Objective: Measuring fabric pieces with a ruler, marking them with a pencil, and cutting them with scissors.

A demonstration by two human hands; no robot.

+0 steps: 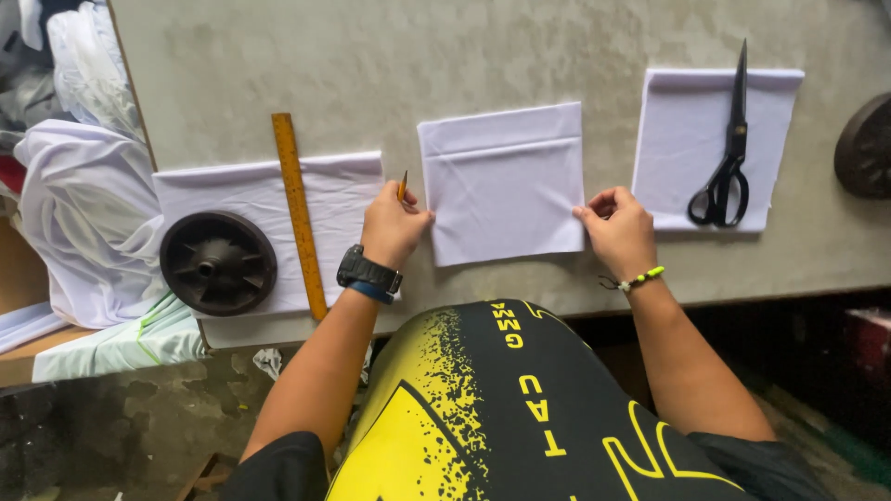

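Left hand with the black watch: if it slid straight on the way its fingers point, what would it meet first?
The left hand points up and rightward, already touching the folded square of white cloth; probably only that cloth lies ahead, then bare grey tabletop.

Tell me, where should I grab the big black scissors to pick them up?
Take the scissors by the looped handles, coming from the near table edge. The handles point toward the person, while the shut blades point away, so fingers stay clear of the tip. They lie flat on the right white cloth, with nothing in the way.
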